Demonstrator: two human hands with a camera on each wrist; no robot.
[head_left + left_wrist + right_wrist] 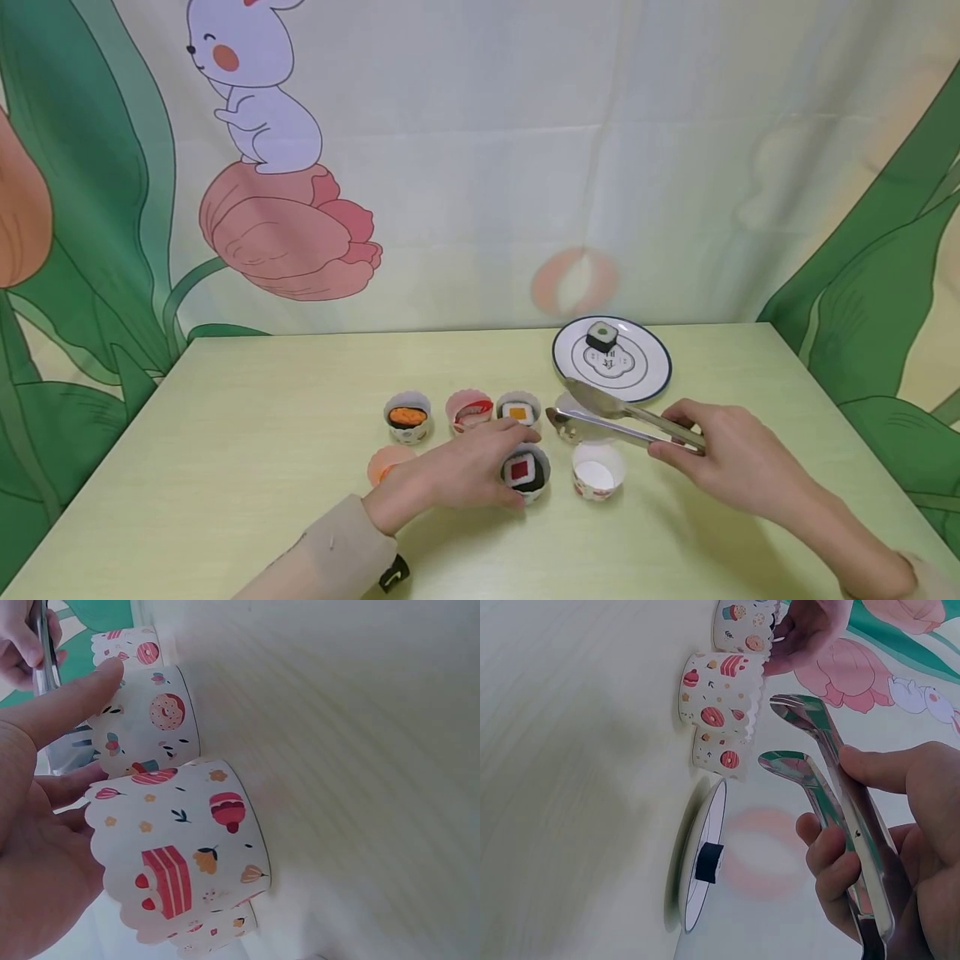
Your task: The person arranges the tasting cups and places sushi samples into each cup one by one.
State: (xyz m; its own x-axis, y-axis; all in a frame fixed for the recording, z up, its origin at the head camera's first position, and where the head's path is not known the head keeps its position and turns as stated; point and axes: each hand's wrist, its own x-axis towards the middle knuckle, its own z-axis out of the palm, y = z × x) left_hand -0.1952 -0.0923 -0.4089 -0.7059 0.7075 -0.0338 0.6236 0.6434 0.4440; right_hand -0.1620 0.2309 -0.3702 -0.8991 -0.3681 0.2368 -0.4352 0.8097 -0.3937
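Observation:
My left hand holds a paper cup between thumb and fingers. Inside that cup lies a sushi roll piece with a dark red centre. In my right hand I grip metal tongs. Their two tips are apart with nothing between them, above a paper cup at the back right. An empty white paper cup stands just right of the held one. Behind the tongs, a blue-rimmed plate carries one sushi roll with a green centre.
Along the back row stand cups with an orange-topped sushi, a red-and-white piece and a yellow-centred roll. An orange-lined cup sits partly behind my left wrist. A printed curtain hangs at the table's far edge.

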